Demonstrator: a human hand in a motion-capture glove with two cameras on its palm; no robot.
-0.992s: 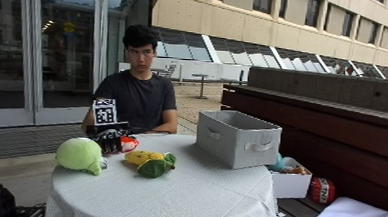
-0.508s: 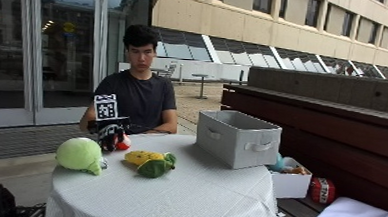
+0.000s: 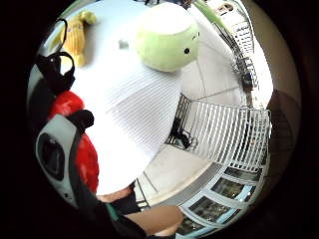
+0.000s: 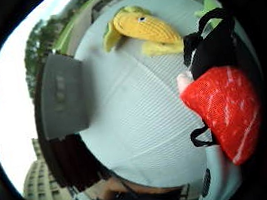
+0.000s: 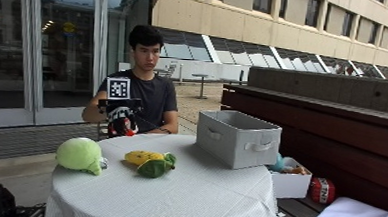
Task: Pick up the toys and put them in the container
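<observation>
Hand (image 5: pixel 121 120) around red toy (image 4: pixel 225 111)

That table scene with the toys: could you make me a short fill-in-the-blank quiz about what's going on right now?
1. The gloved right hand grips a toy coloured ____ with white streaks.
2. The grey container stands on a table covered by a ____ cloth.
3. The round plush near the table's edge is coloured ____.
4. The yellow corn toy lies ____ the container, on the cloth.

Missing words: red; white; green; outside
</observation>
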